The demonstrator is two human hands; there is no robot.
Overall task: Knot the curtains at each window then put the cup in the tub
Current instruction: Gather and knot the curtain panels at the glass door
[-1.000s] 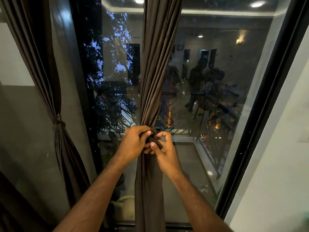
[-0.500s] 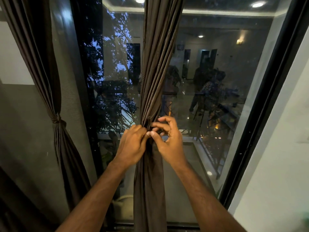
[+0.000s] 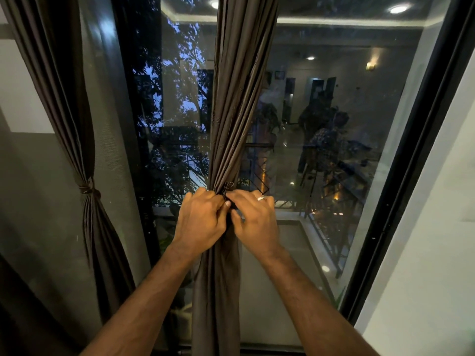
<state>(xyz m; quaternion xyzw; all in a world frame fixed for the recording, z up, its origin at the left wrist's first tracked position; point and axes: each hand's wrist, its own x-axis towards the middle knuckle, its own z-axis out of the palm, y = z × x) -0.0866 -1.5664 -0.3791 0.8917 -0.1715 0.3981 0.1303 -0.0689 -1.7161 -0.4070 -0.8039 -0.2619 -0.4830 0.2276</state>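
Progress, judged from how things lie: left curtain (image 3: 84, 160) at 9 o'clock already cinched w/ a tie (image 3: 87, 188) around its waist, so that one looks done; centre curtain (image 3: 231, 111) is mid-tie; cup and tub not in view, so that step looks untouched, and whether other windows remain can't be told.

Centre curtain hangs from 12 o'clock down past the middle to 6 o'clock, bunched tight where the hands meet; left hand (image 3: 200, 222) has fingers curled round the gathered cloth, thumb pressing at the tie point; right hand (image 3: 253, 217), ring on one finger, pinches a thin dark tie strip (image 3: 227, 188) against the bunch; a small loop of it pokes up just above the knuckles; knot prob. not yet pulled snug, but fingers hide most of it.

Materials: curtain fabric is dark brown, slight sheen, falls in long narrow vertical pleats above the grip and smoother, flatter folds below; looks soft, slippery-ish; tie strip is same dark tone, narrow, cord-like. Window glass (image 3: 334, 124) behind is smooth and reflective, showing a lit room and ceiling lights; black window frame (image 3: 421, 150) runs from 1 o'clock to 5 o'clock, hard and matte; pale wall (image 3: 437, 253) at 4 o'clock.
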